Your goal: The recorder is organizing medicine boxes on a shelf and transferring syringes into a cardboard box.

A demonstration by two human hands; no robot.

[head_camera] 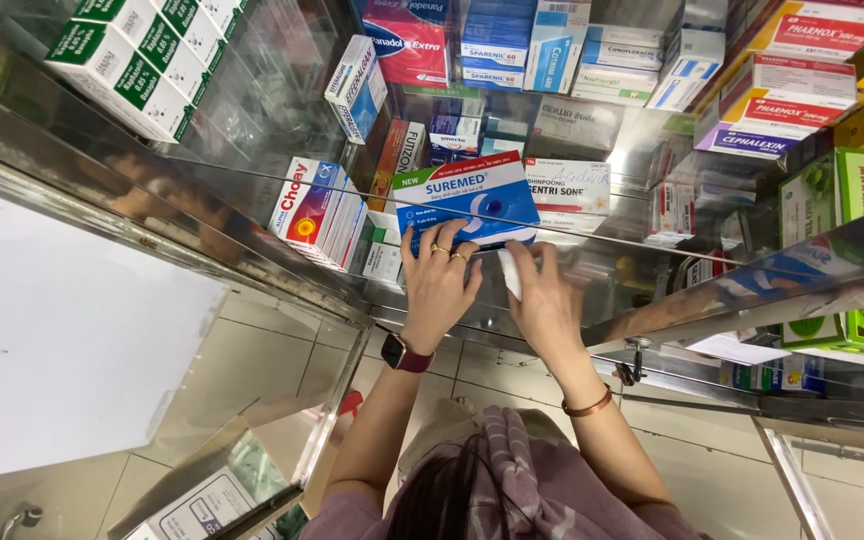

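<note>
Both hands reach into a glass-shelved display cabinet, steadying a flat blue-and-white cardboard box (469,203) that sits tilted on the glass shelf (252,200), near the front edge. The left hand (437,285) lies with its fingers spread across the box's near face, apparently to hold it square against the stack behind. The right hand (544,300) curls its fingers around a small white object (508,272) (what it is cannot be told) just right of the box's lower corner. To the left, a row of red-and-blue cardboard packets (314,212) stands on edge, spines outward so they can be read; farther left, green-and-white cartons (142,60) are stacked likewise.
</note>
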